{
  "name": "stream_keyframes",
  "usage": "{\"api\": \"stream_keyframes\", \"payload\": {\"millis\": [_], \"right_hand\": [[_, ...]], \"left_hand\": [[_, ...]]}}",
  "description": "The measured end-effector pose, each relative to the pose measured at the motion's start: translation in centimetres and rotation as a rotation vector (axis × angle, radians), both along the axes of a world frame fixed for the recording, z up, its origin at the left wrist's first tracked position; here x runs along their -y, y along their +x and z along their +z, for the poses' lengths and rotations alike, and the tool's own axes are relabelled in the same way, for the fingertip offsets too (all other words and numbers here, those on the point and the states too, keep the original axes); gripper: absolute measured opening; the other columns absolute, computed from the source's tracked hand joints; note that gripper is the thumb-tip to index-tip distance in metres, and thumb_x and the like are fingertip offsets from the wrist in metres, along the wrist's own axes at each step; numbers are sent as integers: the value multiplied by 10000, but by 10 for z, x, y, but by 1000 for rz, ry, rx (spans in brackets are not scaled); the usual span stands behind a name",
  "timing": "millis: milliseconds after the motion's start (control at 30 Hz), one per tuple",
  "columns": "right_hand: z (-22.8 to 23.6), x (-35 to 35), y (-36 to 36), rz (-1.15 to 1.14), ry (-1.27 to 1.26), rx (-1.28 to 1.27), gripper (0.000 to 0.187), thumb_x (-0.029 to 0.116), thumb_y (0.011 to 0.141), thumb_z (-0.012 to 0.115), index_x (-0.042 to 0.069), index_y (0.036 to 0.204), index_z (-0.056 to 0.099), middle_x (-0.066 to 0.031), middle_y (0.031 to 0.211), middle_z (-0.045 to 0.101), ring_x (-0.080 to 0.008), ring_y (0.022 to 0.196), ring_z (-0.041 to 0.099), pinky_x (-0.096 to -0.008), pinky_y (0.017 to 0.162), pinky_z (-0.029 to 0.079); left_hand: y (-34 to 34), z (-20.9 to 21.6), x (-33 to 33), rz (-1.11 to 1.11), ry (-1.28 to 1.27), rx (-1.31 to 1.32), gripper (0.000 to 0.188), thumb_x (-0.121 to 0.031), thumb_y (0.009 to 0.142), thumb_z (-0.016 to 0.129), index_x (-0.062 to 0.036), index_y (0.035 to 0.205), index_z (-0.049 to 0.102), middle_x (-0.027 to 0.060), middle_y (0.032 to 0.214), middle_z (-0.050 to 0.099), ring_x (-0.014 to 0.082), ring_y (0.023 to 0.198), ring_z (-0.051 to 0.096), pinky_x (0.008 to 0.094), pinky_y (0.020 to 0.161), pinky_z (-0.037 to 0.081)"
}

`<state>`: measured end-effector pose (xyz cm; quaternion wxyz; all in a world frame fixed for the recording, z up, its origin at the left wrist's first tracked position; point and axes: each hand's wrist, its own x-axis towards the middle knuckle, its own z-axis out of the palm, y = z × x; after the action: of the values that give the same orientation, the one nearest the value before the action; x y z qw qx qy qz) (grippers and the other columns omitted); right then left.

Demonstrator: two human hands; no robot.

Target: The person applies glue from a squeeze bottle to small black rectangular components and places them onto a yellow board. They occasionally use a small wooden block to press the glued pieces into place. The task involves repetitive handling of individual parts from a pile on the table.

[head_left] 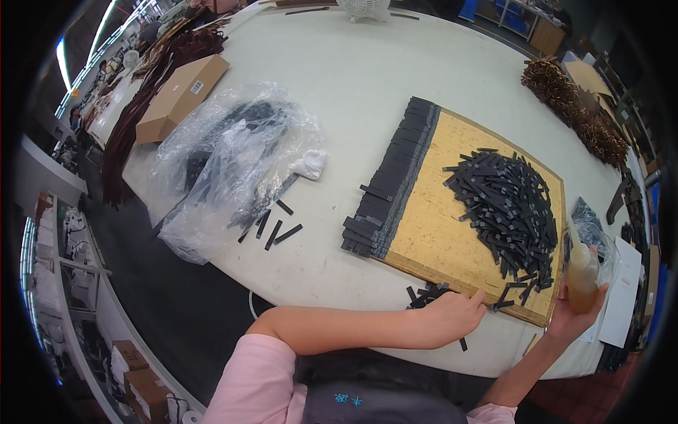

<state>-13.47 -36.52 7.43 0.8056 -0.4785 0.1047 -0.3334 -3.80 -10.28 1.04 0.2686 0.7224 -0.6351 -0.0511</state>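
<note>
A yellowish board lies on the table with a loose heap of short black strips on it. Along its left edge, black strips stand side by side in a dense row, their ends jutting past the board. At the board's near edge my left hand is closed, finger and thumb pinched together; what they hold, if anything, is too small to make out. To the right of the board my right hand grips a clear squeeze bottle with amber liquid, its pale nozzle pointing up.
Clear plastic bags with dark contents fill the table's left side, beside a cardboard box. A few strips and a crumpled white cloth lie nearby. White paper and brown bundles are at the right.
</note>
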Motion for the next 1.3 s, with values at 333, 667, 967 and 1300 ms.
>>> {"api": "stream_keyframes", "payload": {"millis": [333,667,967,1300], "right_hand": [[-5,-29,13,-198,-135,32,745,477,965,611,-14,1474,377,-171,1367,539,-251,1189,597,-354,943,552],[-15,8,-9,187,73,292,818,593,962,556,-70,1404,374,-248,1187,582,-295,1019,662,-352,887,601],[-22,-63,8,-96,-277,-63,777,613,935,579,-8,1382,446,-170,1131,593,-234,1073,624,-356,936,552],[-16,-115,28,38,-255,-231,795,640,832,691,-9,1251,506,-117,1029,600,-213,945,671,-333,850,556]], "left_hand": [[0,3,-1,-18,85,-98,219,-49,809,652,51,963,532,192,974,535,306,675,660,402,567,532],[16,54,-36,3,-41,-703,192,-21,860,676,6,1004,552,105,932,569,195,778,610,297,703,504],[19,13,-114,505,-388,-1678,129,-32,959,639,8,1080,614,97,974,699,106,763,658,245,684,548],[8,6,-120,671,-483,-1390,106,12,950,638,36,1054,639,137,949,715,163,816,714,285,749,586]]}}
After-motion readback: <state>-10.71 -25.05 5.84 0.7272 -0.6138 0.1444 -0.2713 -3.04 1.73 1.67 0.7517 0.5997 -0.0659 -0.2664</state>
